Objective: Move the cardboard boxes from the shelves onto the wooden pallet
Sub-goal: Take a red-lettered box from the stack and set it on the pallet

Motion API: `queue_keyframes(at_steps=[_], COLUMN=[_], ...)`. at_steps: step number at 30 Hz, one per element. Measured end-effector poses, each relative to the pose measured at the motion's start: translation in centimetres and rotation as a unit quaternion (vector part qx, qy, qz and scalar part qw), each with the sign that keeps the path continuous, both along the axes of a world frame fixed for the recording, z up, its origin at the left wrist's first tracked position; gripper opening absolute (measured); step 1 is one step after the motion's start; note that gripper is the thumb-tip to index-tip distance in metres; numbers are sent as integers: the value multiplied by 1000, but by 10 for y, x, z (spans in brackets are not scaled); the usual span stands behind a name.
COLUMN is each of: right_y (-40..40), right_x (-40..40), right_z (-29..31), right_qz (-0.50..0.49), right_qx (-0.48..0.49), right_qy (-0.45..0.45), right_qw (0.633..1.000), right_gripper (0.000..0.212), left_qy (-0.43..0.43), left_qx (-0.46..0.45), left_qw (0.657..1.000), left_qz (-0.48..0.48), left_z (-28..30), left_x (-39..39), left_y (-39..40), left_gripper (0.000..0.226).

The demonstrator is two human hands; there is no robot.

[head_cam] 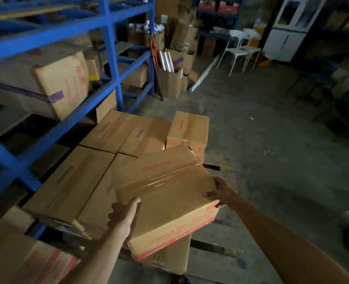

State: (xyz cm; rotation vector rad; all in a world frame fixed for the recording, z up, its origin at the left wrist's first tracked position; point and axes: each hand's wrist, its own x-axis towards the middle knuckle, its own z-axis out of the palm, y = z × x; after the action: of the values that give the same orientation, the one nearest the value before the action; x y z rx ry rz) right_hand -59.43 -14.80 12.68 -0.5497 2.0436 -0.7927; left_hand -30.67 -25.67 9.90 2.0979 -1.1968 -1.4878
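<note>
Gripping a taped cardboard box [165,199] from both sides: left hand [123,217] pressing flat against its near left face, right hand [218,192] clasping its far right corner, fingers curled over the edge. Holding it tilted, just above another box and the wooden pallet [216,238] slats below the right hand. Lying beyond the left hand, stacked boxes [99,160]; farther left, blue shelves [110,58] carrying a large box [61,83].
</note>
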Motion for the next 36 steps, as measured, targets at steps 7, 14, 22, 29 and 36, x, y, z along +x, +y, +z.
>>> queue_keyframes(at_steps=[7, 14, 22, 29, 36], right_y=[-52, -139, -236, -248, -263], right_x=[-122, -224, -316, -350, -313], right_z=[-70, -163, -252, -257, -276], right_qz=[28, 40, 29, 58, 58], right_qx=[45, 39, -85, -75, -78], right_qy=[-18, 1, 71, 135, 125], right_qw=[998, 998, 993, 986, 987], right_gripper=[70, 69, 56, 53, 64], left_qy=[-26, -10, 44, 110, 170], left_qx=[86, 119, 44, 65, 104], left_qw=[995, 991, 994, 992, 978], left_qz=[39, 60, 86, 11, 58], left_z=[-54, -129, -211, -222, -259], left_x=[-117, -218, -292, -310, -311], left_y=[-30, -63, -82, -65, -78], left_gripper=[86, 103, 53, 43, 42])
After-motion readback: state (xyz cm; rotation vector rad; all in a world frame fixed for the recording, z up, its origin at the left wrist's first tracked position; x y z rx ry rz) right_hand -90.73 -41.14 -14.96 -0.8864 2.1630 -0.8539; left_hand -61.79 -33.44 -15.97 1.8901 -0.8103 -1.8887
